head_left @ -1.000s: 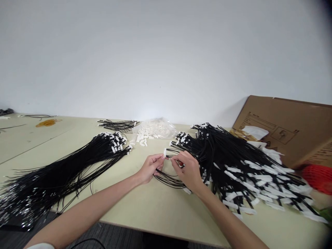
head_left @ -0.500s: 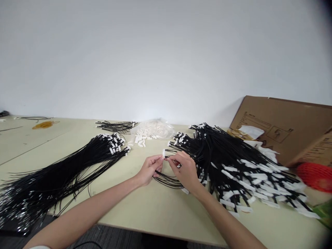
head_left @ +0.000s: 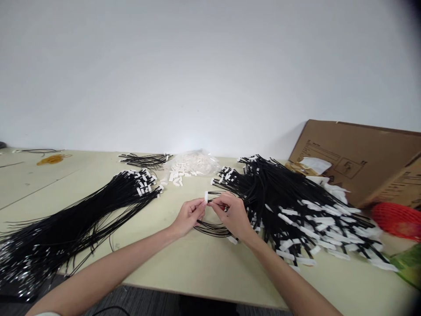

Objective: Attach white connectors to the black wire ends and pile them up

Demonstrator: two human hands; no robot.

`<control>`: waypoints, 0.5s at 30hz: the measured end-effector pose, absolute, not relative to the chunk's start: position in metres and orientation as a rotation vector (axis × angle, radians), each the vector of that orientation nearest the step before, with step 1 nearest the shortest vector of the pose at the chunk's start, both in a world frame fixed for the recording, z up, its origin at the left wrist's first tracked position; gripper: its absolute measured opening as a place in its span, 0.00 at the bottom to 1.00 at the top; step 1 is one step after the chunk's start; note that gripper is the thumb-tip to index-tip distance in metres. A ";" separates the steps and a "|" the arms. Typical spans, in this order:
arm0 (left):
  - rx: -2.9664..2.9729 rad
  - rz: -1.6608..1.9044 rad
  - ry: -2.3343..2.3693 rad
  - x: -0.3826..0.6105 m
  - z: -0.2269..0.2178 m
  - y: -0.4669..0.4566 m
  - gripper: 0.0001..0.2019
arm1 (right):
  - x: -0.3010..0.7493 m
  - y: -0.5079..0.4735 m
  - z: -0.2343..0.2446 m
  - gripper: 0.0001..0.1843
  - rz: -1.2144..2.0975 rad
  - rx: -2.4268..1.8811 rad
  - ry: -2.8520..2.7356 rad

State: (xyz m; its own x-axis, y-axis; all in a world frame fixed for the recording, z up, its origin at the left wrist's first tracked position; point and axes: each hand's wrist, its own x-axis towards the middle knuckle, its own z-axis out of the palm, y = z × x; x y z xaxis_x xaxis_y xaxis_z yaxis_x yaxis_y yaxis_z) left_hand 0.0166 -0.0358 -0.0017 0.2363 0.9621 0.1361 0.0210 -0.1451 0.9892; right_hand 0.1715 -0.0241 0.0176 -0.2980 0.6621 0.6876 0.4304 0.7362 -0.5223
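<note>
Between thumb and fingers, my left hand (head_left: 190, 216) pinches a small white plug connector (head_left: 206, 196) held upright. My right hand (head_left: 232, 213) is closed just beside it, fingertips pinching a thin black wire at the connector's right side. More black wires (head_left: 213, 229) of this cable loop below and between the hands. The exact wire tip is hidden by the fingers. To the right lies a big pile of black cables (head_left: 272, 188) with white connectors and white tags. Another bundle of black cables (head_left: 88, 215) with white connectors and bare ends lies to the left.
At the back, a clear plastic bag (head_left: 197, 161) spills loose white connectors (head_left: 177, 177) near a small cable bundle (head_left: 144, 160). Yellow rubber bands (head_left: 52, 159) lie far left. A cardboard box (head_left: 355, 162), a red net (head_left: 396, 220) and a green packet (head_left: 408, 264) stand on the right.
The view has shifted slightly. Both hands stay together at the connector, and the right fingertips remain against its side with only a very small movement.
</note>
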 end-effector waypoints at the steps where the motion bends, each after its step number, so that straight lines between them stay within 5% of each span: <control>1: 1.455 1.111 0.996 0.016 -0.001 -0.034 0.20 | 0.171 -0.023 0.017 0.11 0.276 -0.838 -1.952; 10: 1.504 1.079 1.010 0.012 0.000 -0.025 0.22 | 0.178 -0.018 0.018 0.07 -0.207 -0.873 -2.093; 15: 1.610 1.107 1.095 0.009 0.001 -0.020 0.19 | 0.172 -0.021 0.022 0.13 0.109 -0.939 -1.921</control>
